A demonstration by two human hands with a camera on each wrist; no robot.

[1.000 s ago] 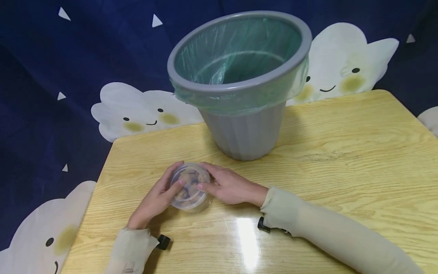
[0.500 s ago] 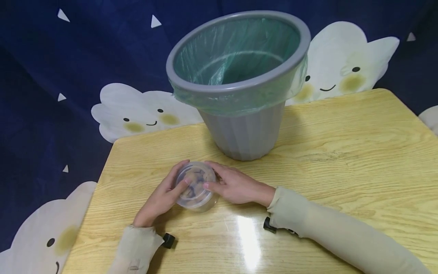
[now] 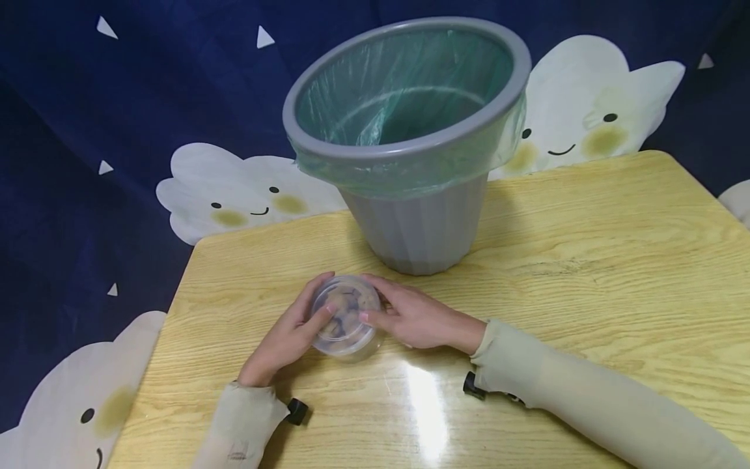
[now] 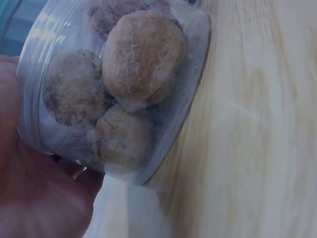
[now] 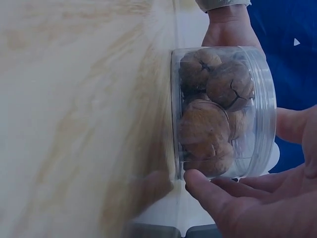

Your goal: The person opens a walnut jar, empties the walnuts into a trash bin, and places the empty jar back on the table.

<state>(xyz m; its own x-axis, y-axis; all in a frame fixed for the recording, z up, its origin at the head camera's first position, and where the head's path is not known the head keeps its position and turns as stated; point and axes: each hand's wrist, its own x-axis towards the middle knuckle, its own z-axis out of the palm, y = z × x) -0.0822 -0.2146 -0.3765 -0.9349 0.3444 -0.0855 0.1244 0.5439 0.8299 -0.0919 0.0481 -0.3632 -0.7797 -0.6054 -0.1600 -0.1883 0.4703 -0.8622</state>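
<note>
Between both hands is a round clear plastic jar [image 3: 349,305] with its lid on. Several brown walnuts [image 5: 205,126] show through its wall, some with cracked shells. My left hand [image 3: 287,335] grips the jar's left side, thumb over the lid. From the right, my right hand [image 3: 413,319] holds it the same way, thumb on the lid and fingers around the side. The jar stands upright, its base at or very close to the tabletop; I cannot tell whether it touches. Fingers behind the jar are partly hidden in the head view.
A grey bin [image 3: 418,228] with a green plastic liner [image 3: 404,176] stands on the wooden table [image 3: 586,273], just behind the jar. A dark blue curtain [image 3: 205,78] with white clouds hangs beyond the table's far edge. Light glares on the table near the front.
Both hands have moved a short way to the right with the jar between them. Their hold on it looks the same. The bin has stayed where it was.
</note>
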